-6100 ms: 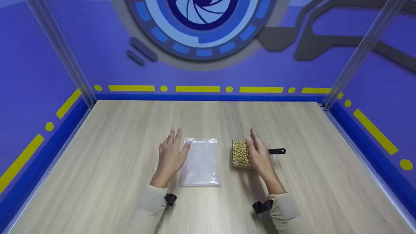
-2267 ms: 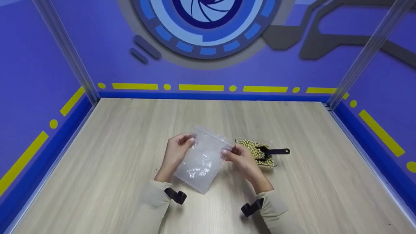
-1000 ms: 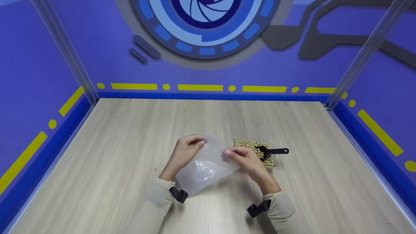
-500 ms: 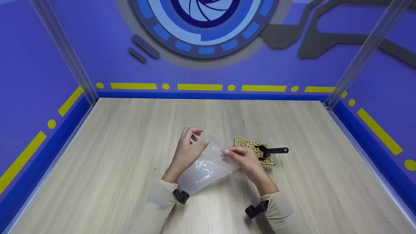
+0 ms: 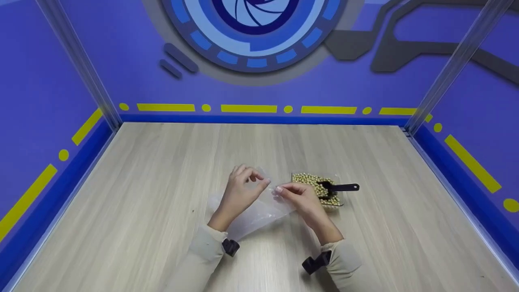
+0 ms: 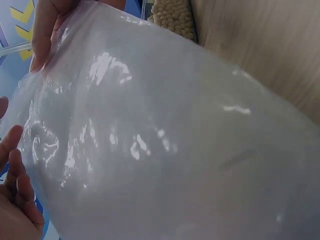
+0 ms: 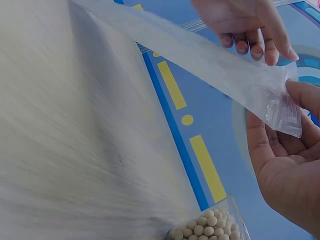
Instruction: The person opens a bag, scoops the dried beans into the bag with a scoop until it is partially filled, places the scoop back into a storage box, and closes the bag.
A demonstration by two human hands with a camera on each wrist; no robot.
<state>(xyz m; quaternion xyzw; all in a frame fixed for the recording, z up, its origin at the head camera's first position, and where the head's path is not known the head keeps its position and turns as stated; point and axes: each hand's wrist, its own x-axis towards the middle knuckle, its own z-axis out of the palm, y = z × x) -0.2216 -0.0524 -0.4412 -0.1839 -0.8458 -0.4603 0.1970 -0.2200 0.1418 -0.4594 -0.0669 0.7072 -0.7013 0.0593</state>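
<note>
A clear plastic zip bag (image 5: 259, 215) hangs tilted over the table, filling much of the left wrist view. My right hand (image 5: 306, 202) pinches its zip end between thumb and fingers, as the right wrist view shows. My left hand (image 5: 241, 192) is beside the same end, fingers bent loosely and thumb out towards the right fingertips. In the left wrist view, the left fingers (image 6: 15, 162) are spread beside the bag's edge without gripping it. Just right of my right hand stands a clear box (image 5: 333, 208) of soybeans (image 5: 308, 178), partly hidden by that hand.
A black scoop (image 5: 346, 187) lies in the beans, its handle sticking out over the box's right side. The wood-grain table (image 5: 162, 170) ends at blue walls (image 5: 134, 77) at the back and both sides. Black wrist cameras (image 5: 316, 263) sit at both cuffs.
From lying flat, the bag was lifted and turned by both hands. The left hand let go about half a second ago and has moved right, closer to the right fingertips. The right hand keeps its pinch.
</note>
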